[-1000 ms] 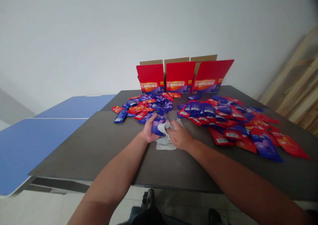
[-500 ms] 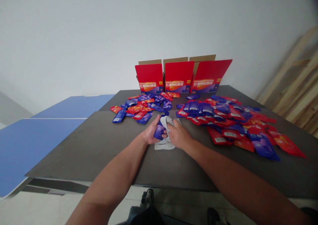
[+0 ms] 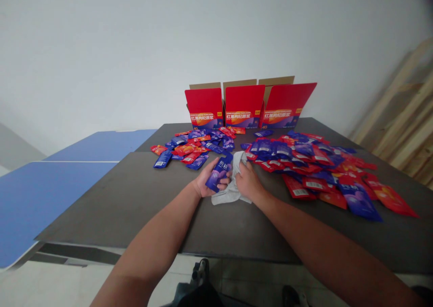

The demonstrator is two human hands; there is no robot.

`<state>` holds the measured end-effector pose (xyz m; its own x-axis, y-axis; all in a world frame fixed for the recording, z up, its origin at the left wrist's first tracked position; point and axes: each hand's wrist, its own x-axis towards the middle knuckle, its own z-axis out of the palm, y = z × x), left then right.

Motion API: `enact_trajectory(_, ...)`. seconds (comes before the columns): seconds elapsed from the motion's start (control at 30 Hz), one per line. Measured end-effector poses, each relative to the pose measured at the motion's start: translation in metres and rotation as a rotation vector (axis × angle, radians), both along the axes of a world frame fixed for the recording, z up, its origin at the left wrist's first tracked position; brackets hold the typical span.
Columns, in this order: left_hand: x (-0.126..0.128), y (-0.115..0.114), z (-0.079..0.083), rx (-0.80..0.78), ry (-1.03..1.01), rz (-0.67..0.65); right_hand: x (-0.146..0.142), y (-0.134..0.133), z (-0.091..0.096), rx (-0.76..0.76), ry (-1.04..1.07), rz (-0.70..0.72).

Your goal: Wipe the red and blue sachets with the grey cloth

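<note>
head | left hand [image 3: 210, 183]: blue sachet [image 3: 219, 172] | right hand [image 3: 248, 183]: cloth [image 3: 227, 197] | (table edge [image 3: 111, 245] below)

Glossy plastic sachet [image 3: 219, 173], matt grey cloth [image 3: 230, 194], smooth dark tabletop [image 3: 111, 203].

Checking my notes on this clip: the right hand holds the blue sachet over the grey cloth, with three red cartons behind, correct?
No, the hand is wrong: the left hand holds the blue sachet, not the right hand, as the head view shows. The rest stands.
</note>
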<state>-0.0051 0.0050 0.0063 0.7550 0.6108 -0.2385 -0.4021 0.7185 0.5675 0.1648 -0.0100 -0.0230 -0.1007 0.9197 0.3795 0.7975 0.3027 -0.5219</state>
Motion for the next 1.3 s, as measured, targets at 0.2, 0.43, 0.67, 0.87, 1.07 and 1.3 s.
enact_trajectory(0.2,0.001,0.002,-0.002,-0.068,-0.018,0.223,0.001,-0.008,0.002,0.153,-0.049,0.244)
enact_trajectory(0.43,0.009,0.005,-0.010,0.004,0.198,0.315,-0.007,-0.029,0.020,0.119,-0.375,0.452)
enact_trajectory(0.67,0.011,0.003,-0.008,0.020,0.236,0.156,-0.005,-0.019,0.014,0.055,-0.264,0.201)
enact_trajectory(0.87,0.004,0.004,-0.005,0.016,0.195,-0.032,-0.002,-0.005,0.001,0.035,-0.089,0.058)
enact_trajectory(1.07,-0.003,0.002,-0.002,-0.049,0.040,-0.052,0.000,0.001,-0.002,-0.002,-0.065,-0.002)
enact_trajectory(1.3,-0.005,0.011,-0.003,-0.077,-0.175,0.393,0.002,0.006,-0.011,0.059,0.035,0.017)
